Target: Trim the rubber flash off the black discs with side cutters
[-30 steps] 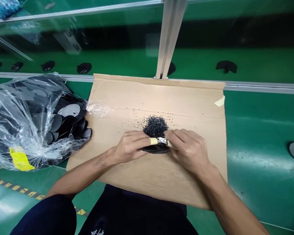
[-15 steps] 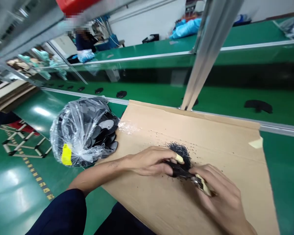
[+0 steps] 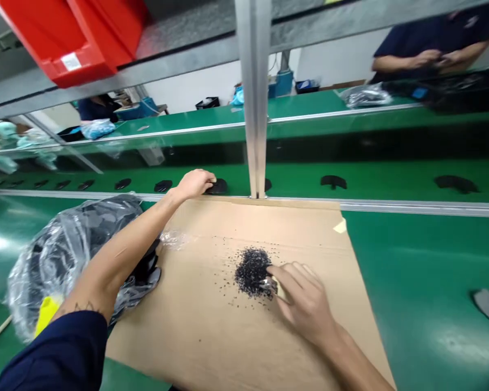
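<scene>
My left hand (image 3: 195,183) reaches over the far edge of the cardboard, its fingers closed at the left edge of a flat black plastic piece (image 3: 218,187) at the green belt. Over the cardboard, my right hand (image 3: 305,298) is closed around a small shiny metal tool (image 3: 268,283); its fingers cover most of it, so its kind cannot be made out. Just left of that hand lies a heap of tiny black scraps (image 3: 252,269). A clear plastic bag (image 3: 69,239) of flat black pieces stands under my left forearm.
The cardboard sheet (image 3: 212,331) covers the green table (image 3: 415,271). Several black pieces lie along the belt (image 3: 301,174) behind. A metal post (image 3: 256,108) rises at the cardboard's far edge. A red bin (image 3: 81,49) sits overhead. Another person's hands (image 3: 440,58) are across the line.
My left hand has gone from beside the right hand to the belt, with the black piece. My right hand still holds the tool by the scraps. The view has swung right.
</scene>
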`<state>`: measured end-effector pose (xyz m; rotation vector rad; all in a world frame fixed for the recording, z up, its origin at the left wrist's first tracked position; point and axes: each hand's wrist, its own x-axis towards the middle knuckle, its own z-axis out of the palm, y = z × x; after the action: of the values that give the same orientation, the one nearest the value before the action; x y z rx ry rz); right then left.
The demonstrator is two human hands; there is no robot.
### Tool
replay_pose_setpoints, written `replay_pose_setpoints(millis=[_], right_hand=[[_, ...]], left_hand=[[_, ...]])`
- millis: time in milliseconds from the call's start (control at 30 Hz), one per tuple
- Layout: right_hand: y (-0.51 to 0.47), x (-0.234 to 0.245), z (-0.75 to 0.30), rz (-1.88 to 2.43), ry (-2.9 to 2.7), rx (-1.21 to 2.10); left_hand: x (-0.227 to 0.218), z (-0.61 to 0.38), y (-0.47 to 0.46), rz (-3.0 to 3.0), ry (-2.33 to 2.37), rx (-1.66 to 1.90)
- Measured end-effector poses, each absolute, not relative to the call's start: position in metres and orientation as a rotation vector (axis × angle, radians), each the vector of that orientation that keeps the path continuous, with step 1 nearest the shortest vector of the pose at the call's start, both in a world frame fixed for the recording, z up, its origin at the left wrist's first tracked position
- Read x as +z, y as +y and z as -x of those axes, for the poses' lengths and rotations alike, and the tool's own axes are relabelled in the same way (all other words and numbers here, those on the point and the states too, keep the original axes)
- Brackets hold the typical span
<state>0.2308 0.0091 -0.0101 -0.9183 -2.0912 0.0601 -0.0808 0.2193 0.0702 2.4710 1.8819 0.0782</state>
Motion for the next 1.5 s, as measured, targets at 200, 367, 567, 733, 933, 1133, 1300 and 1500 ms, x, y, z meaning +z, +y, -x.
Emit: replay_pose_setpoints(millis=[200,367,567,733,933,1133,1300,1500], right_hand=[[0.002,-0.008,-0.229,0.97,-2.143,0.046],[-0.001,-0.01,-0.229,0.978,-2.178,0.053],[0.0,-0.01,-0.23,0.955,-2.197,0.045],[0.005,-0.012,-0.23,0.913,-2.167,0.017],[0.01,-0.016,-0.227,0.812,-2.041,0.013],[0.008,-0.005,-0.216,0.661,-2.073,0.448],[0.006,-0.001,-0.21,0.799,-2.006,0.707],[0.009,-0.003,-0.212,1.283,-1.718,0.772]], left_hand=[[0.04,0.069,0.252,-2.301,2.028,0.094],[0.026,0.004,0.273,-2.279,1.791,0.207],[0.013,-0.05,0.274,-2.139,1.728,0.339],[0.039,-0.02,0.26,-2.133,1.8,0.514],[0.074,0.037,0.164,-2.23,1.634,0.554],[0.054,0.027,0.027,-2.206,0.91,0.524],[0.056,0.063,0.009,-2.234,1.147,0.33],[0.063,0.154,0.025,-2.229,2.368,-0.22]])
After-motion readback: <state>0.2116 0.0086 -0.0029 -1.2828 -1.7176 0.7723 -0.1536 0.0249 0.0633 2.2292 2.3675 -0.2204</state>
